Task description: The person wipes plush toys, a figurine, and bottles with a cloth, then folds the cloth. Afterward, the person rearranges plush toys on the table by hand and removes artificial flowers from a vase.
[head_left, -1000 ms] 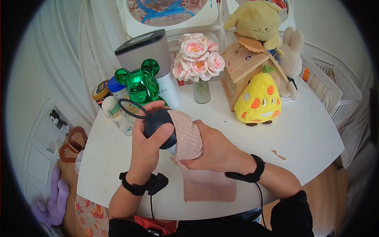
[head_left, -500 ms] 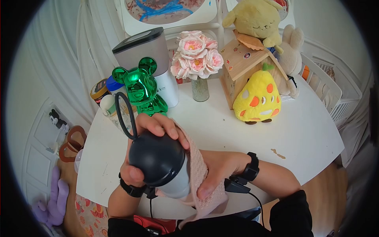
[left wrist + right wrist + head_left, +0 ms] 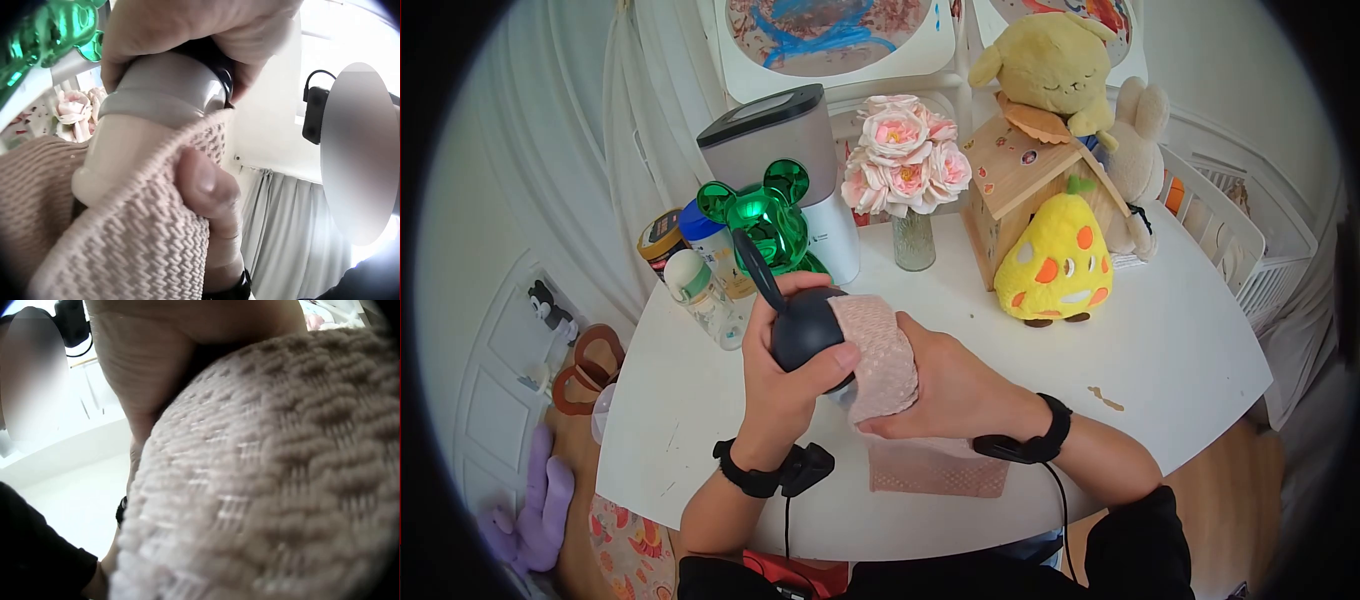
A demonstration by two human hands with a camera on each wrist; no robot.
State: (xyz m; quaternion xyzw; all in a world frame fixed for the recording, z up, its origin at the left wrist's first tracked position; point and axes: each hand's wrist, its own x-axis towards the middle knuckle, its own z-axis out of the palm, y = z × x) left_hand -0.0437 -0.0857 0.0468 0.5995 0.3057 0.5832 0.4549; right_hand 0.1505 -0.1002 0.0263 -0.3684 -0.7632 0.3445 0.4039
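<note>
My left hand [image 3: 780, 395] grips the dark domed lid [image 3: 802, 335] of a bottle, thumb across its near side. A black carrying loop [image 3: 758, 268] rises from the lid. The bottle's pale body [image 3: 140, 119] shows in the left wrist view, tilted. Around that body my right hand [image 3: 955, 385] holds a pink waffle-textured cloth [image 3: 885, 350], thumb below and fingers hidden behind it. The cloth's loose end hangs over the table's near side. In the right wrist view the cloth [image 3: 269, 469] fills most of the frame.
On the white table [image 3: 730, 440] stand a green shiny bear figure [image 3: 768, 230], a clear drinking bottle [image 3: 705, 300], a grey-and-white appliance [image 3: 830, 240], a flower vase [image 3: 914, 243], a wooden house [image 3: 1010, 190] and a yellow plush [image 3: 1055, 265]. Cables trail from both wrist straps.
Half a second ago the bottle was lower and nearer, its lid turned toward the head camera. Now it is back up and tilted away, with the cloth's end hanging down again.
</note>
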